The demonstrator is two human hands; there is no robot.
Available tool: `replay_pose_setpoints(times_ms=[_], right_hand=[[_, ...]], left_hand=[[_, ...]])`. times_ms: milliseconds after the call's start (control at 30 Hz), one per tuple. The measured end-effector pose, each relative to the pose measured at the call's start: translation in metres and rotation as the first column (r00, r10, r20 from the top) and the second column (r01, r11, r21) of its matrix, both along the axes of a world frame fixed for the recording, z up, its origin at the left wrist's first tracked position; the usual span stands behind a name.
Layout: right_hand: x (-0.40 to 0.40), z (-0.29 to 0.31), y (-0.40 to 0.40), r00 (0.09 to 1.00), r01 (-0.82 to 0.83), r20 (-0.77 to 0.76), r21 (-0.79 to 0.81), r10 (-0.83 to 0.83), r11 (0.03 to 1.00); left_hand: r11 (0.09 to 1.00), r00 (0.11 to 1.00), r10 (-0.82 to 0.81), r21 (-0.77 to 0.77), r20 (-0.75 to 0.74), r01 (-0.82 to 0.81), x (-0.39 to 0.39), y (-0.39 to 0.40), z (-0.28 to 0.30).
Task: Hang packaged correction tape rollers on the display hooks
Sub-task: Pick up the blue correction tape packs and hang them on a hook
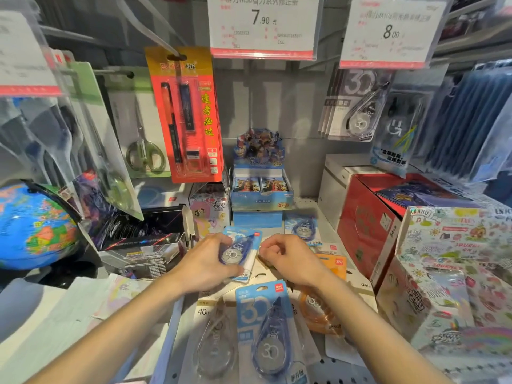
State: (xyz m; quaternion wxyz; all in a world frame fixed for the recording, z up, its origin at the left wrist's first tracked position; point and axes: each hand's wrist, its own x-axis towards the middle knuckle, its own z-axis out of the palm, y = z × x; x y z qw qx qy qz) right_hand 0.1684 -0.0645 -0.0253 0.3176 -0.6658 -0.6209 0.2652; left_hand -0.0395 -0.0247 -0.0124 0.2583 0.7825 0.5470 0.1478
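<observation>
Just below the centre of the frame, the left hand (206,263) grips a blue packaged correction tape roller (240,252), fingers and thumb curled round its left side so the pack tilts above the shelf (313,209). The right hand (288,260) sits just to the right of that pack, its fingers curled in toward the pack's right edge; whether they pinch the card or only touch it cannot be told.

More packs lie flat on the shelf around the hands. A second blue roller pack (267,331) lies in the lower centre, below and between the two forearms. A clear roller pack (214,345) lies just to its left, and an orange roller pack (322,306) lies under the right wrist, partly hidden by it. Another blue pack (303,230) rests further back, just above the right hand.

In the upper right, grey roller packs (354,106) hang from a hook below a price tag reading 8.00 (388,31). A tag reading 7.90 (263,23) hangs at the top centre, with bare back panel beneath it. A red pen set (187,115) and packaged scissors (142,128) hang at the upper left, and a globe (33,225) stands at the left edge.
</observation>
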Motion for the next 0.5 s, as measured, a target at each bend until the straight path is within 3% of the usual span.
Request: replay_pose_setpoints(times_ms=[167,333,400,500], right_hand=[[-0.01,-0.001,0.017,0.933,0.089,-0.335,-0.143,-0.132,0.986],[-0.01,0.012,0.014,0.7,0.065,-0.684,-0.221,-0.202,0.973],[-0.009,0.021,0.011,0.627,0.03,-0.76,-0.194,-0.17,0.981],[-0.007,0.032,0.006,0.608,0.035,-0.787,-0.103,-0.103,0.994]], left_hand=[[0.999,0.997,-0.014,0.035,0.077,0.011,-0.003,-0.005,0.0],[1.0,0.956,-0.009,-0.001,0.294,0.009,-0.007,-0.007,0.004],[0.999,0.916,-0.019,-0.018,0.402,0.029,-0.007,-0.009,0.008],[0.997,0.823,0.022,-0.077,0.568,0.027,-0.004,-0.015,0.01]])
